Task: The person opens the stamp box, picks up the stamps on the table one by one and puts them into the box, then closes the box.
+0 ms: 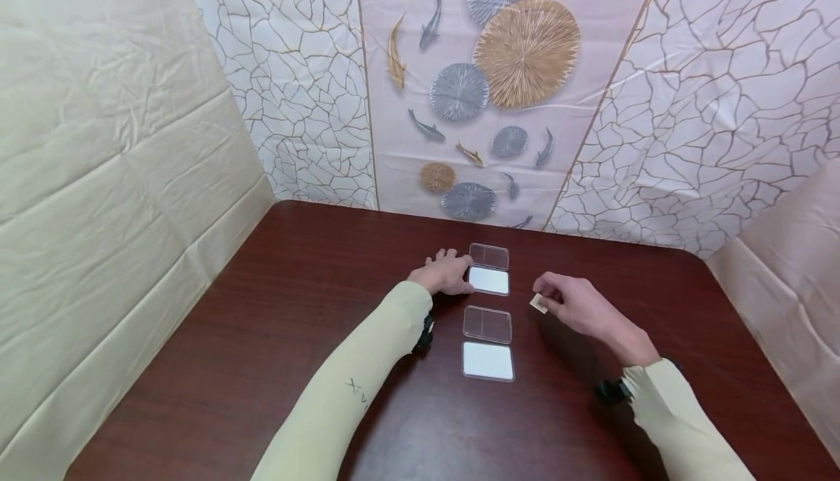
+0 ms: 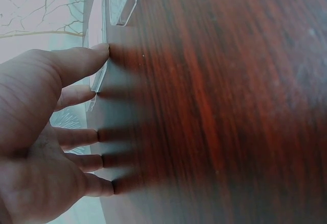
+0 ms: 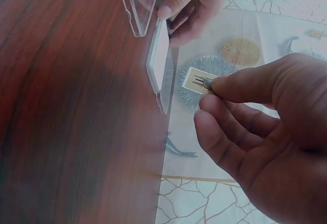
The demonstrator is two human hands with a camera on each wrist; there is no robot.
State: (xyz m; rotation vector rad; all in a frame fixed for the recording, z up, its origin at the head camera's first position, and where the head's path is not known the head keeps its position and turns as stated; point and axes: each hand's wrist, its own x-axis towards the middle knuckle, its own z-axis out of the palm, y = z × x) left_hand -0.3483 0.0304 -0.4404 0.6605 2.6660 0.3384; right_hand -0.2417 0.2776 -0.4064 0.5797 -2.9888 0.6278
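Note:
My right hand (image 1: 577,310) pinches a small tan postage stamp (image 3: 199,82) between thumb and fingertips. The stamp has a toothed edge and dark marks on its face, and its near end is hidden by the thumb. To its left lies the farther clear plastic case, opened flat, with a white-lined base (image 1: 488,280) and a transparent lid (image 1: 488,256) behind it. My left hand (image 1: 445,274) rests at that case's left side, fingers spread on the table. Its thumb (image 2: 87,63) touches the base's edge, and the index fingertip is at the same edge.
A second opened case lies nearer on the dark wooden table (image 1: 295,321), with its white-lined base (image 1: 488,361) in front and its clear lid (image 1: 487,324) behind. Patterned cloth (image 1: 459,153) hangs along the table's far edge, and plain pale cloth (image 1: 131,175) along the left.

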